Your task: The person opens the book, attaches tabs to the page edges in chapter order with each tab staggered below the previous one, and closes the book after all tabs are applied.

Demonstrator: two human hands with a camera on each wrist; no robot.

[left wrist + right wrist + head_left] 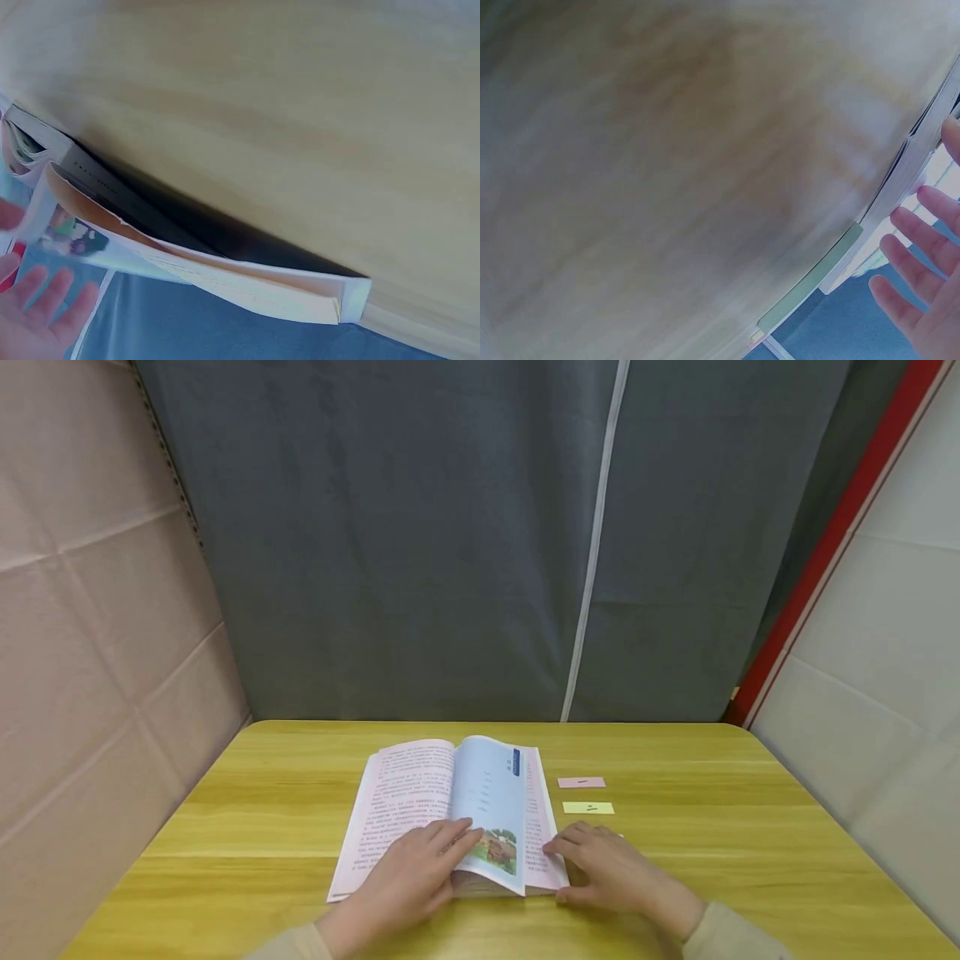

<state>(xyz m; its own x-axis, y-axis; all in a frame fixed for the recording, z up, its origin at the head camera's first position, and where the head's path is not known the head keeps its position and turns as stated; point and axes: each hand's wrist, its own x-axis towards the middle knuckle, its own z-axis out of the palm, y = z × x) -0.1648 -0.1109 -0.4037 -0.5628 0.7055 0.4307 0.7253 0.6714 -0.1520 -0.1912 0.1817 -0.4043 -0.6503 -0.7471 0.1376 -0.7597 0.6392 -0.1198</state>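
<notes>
An open book [405, 802] lies on the wooden table, with a pink-tinted text page on its left. On its right a raised light-blue leaf [483, 768] with a printed picture at the bottom overlaps another pink text page [536, 810]. My left hand [412, 868] reaches over the book's lower edge, fingers extended over the bottom of the blue leaf near the fold. At the book's right edge is my right hand [611, 868], its fingertips on the pink page's margin and its thumb by the lower corner. Fingers look fairly straight in both wrist views.
A pink slip [581, 782] and a yellow slip [588, 807], each with a dark handwritten mark, lie right of the book. A small pale corner shows beside the right hand. A dark grey curtain [450, 543] hangs behind the table [285, 810].
</notes>
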